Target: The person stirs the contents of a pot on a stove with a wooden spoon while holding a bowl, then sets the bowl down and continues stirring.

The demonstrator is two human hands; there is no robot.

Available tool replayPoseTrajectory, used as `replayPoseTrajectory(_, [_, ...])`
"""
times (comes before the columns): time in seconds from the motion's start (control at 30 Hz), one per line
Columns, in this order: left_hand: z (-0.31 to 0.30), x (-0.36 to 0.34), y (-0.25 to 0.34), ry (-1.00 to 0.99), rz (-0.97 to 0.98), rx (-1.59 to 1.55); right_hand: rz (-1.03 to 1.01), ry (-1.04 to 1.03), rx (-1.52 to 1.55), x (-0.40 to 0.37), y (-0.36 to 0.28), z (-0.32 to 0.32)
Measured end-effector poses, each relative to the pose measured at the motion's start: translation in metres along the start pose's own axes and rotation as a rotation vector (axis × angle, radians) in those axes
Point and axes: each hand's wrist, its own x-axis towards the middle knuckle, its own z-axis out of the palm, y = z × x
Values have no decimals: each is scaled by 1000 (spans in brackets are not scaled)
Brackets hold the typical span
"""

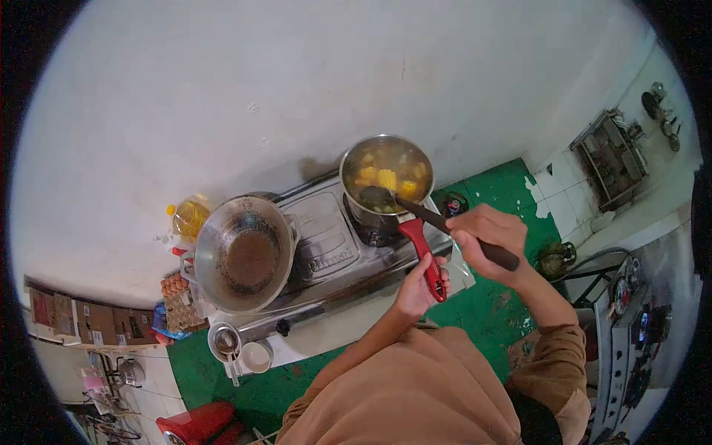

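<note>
A metal saucepan [350,194] with a red handle [420,245] stands on the right burner of the stove. Pieces of corn [386,178] and other chunks sit in its yellowish broth. My left hand [420,288] is closed around the red handle. Wrapped around the shaft of a dark ladle [445,225] is my right hand [489,236]. The ladle's head dips into the broth at the near side of the pan; its exact shape is partly hidden by the liquid.
A large wok [278,293] sits on the left burner of the stove [326,230]. Behind it stands an oil bottle [190,218]; eggs [175,284] lie to its left. A strainer [224,340] and white bowl [256,357] rest at the front left. A gas cylinder [556,259] is at right.
</note>
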Motion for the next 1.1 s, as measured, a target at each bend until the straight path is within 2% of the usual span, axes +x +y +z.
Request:
replayPoseTrajectory(0.2, [0,0,0,-13,-2,13,93,-64,166,4,28,35])
replayPoseTrajectory(0.33, [-2,1,0,-24,-8,11,64,-127,165,9,44,50])
replayPoseTrajectory(0.4, [-4,3,-1,-23,-9,-9,55,-239,146,11,53,54])
replayPoseTrajectory(0.6, [-4,3,-2,-7,-9,-29,35,-310,168,12,79,66])
replayPoseTrajectory(0.73, [-5,4,-1,-11,-9,-34,6,-199,241,10,111,75])
replayPoseTrajectory(0.8, [-2,2,0,-3,-6,-35,397,-206,386,11,120,71])
replayPoseTrajectory(0.83, [-1,1,0,5,-5,-34,396,-204,386,13,125,71])
replayPoseTrajectory(0.9, [-1,1,0,-6,-2,-33,682,-26,551,21,128,69])
replayPoseTrajectory(1.1, [-1,1,-1,-11,4,-13,693,89,390,45,123,37])
